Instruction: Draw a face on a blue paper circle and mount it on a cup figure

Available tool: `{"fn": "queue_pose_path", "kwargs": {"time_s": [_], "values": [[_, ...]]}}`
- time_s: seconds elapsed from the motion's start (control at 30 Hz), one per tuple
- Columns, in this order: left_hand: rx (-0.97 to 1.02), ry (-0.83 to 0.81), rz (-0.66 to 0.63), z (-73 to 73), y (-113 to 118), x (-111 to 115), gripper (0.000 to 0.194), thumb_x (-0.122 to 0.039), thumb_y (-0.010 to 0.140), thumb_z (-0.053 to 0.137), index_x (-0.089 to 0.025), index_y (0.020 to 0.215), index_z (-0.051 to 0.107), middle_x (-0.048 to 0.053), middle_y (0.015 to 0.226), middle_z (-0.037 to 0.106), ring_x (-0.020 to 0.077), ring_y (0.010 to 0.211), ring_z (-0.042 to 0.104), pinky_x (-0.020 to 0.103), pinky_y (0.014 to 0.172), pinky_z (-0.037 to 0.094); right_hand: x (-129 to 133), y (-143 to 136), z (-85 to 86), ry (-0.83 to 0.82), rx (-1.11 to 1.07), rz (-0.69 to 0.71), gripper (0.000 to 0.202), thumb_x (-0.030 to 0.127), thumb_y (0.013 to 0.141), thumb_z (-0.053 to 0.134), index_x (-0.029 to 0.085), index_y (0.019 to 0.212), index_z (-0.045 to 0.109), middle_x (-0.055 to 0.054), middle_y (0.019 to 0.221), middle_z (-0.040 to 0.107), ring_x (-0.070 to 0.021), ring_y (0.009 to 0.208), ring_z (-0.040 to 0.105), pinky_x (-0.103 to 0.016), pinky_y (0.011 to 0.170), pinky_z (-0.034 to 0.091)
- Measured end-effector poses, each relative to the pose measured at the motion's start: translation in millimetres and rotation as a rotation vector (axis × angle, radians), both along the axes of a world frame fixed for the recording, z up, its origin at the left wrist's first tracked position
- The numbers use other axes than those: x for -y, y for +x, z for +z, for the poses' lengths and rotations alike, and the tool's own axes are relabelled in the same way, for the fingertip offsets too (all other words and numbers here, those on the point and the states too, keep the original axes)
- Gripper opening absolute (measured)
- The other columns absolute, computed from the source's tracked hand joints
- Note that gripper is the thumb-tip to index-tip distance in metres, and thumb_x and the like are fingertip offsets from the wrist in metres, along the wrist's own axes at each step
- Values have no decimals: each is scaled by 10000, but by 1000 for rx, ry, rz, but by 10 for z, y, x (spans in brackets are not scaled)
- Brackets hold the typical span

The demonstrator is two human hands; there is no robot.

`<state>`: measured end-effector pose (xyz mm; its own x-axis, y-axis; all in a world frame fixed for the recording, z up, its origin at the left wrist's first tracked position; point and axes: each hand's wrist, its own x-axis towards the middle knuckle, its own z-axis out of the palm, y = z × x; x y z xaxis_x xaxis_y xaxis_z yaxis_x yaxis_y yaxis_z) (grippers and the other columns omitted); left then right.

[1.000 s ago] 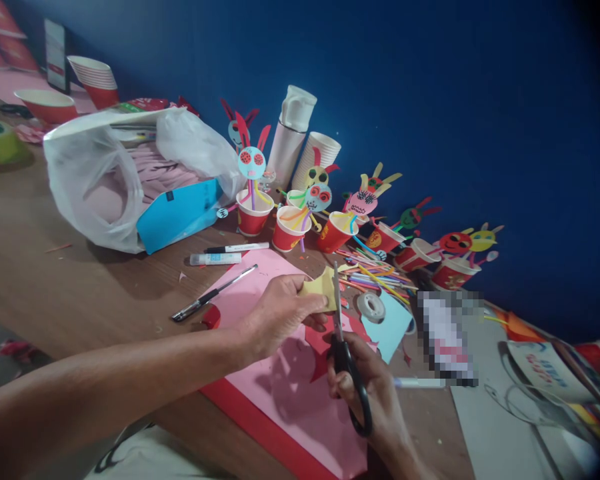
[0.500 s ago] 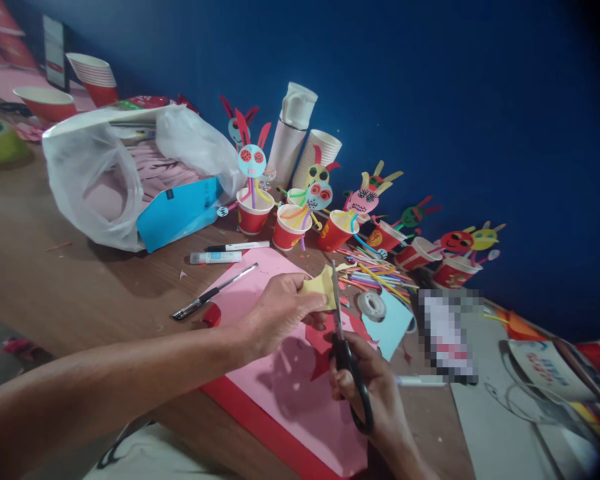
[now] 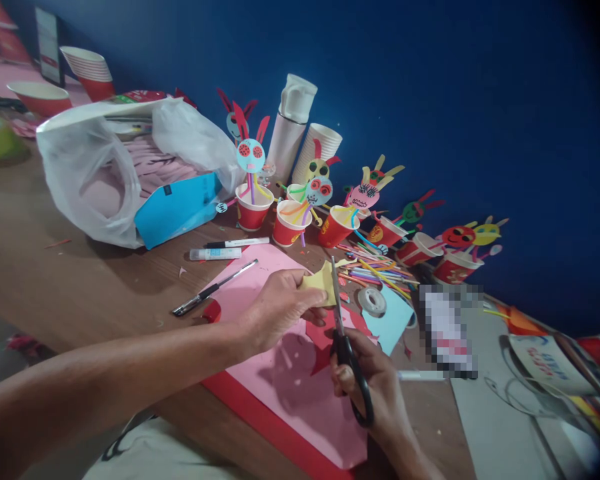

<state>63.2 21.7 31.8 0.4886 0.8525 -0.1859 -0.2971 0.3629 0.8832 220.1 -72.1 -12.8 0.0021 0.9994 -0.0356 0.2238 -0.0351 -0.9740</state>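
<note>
Between the thumb and fingers of my left hand [image 3: 280,303] is a small piece of yellow paper [image 3: 319,285]. My right hand [image 3: 367,377] grips black-handled scissors [image 3: 349,363], fingers in the loops and blades pointing up and away. The blades lie along the paper's right edge and look nearly closed. Under both hands spreads a pink paper sheet [image 3: 300,407], with a red paper sheet [image 3: 250,413] showing along its near side. Red paper scraps [image 3: 325,337] lie on the pink sheet below the scissors.
Red paper cups with paper-faced figures [image 3: 254,207] line the blue wall. Colored sticks [image 3: 375,267], a tape roll [image 3: 372,302] and light-blue paper [image 3: 393,327] lie right of my hands. A pen [image 3: 213,290], a glue stick [image 3: 215,255] and a plastic bag [image 3: 65,173] are leftward.
The view has shifted slightly, so the background sits a little higher. Both hands keep nearly the same pose, with the scissors still at the yellow paper's right edge.
</note>
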Motion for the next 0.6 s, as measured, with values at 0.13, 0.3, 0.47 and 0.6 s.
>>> {"fn": "queue_pose_path", "kwargs": {"time_s": [0.13,0.3,0.47,0.6], "values": [[-26,-1,0,-2,3,-6,95,-177,661,601,-92,694,575,56,649,614,136,576,579,273,582,466,9,9,1,4,-8,9,439,450,722,658,199,1066,553,31,616,505,-87,480,433,-190,432,371],[-7,-5,-14,-8,2,-10,97,-179,654,606,-97,693,570,57,648,617,145,567,584,285,579,471,24,3,10,-4,-26,-4,442,444,712,672,206,1064,554,35,602,512,-83,472,430,-182,426,365],[0,-7,-11,0,2,-4,97,-179,651,618,-100,679,569,49,639,616,137,560,583,274,568,471,18,-15,35,-38,-46,-8,454,465,685,691,200,1032,567,42,565,503,-81,445,426,-180,405,372],[2,-13,-1,-8,1,0,78,-161,658,607,-96,681,572,42,635,609,127,560,574,266,571,462,15,-24,50,-45,-53,-21,459,477,685,689,203,1031,568,47,557,501,-73,436,421,-170,397,378]]}}
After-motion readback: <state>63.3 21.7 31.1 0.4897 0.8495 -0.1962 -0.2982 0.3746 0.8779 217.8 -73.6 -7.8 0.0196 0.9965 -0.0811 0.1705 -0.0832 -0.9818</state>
